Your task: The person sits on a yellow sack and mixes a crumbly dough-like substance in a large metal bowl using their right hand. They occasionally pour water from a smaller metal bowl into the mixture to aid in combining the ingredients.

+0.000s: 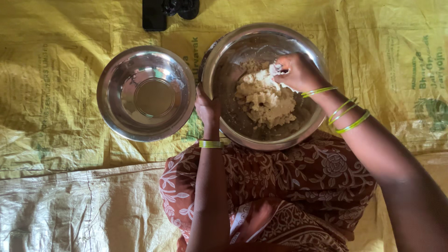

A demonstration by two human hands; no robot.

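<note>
A pale dough (266,99) is pressed under the closed right hand (296,72) in a steel bowl (233,126) steadied at its rim by the left hand (207,108), best kept firm, mid-sheeting (70,28).

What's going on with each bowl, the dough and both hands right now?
Big steel bowl: holds dough, gripped at its left rim.
Small steel bowl: upright; looks empty.
Dough: crumbly, pale lump, not smooth.
Right hand: fingers closed, pressing into the dough's top.
Left hand: grip closed on the big bowl's rim.
Black object: lying on the yellow sheet, untouched.
</note>
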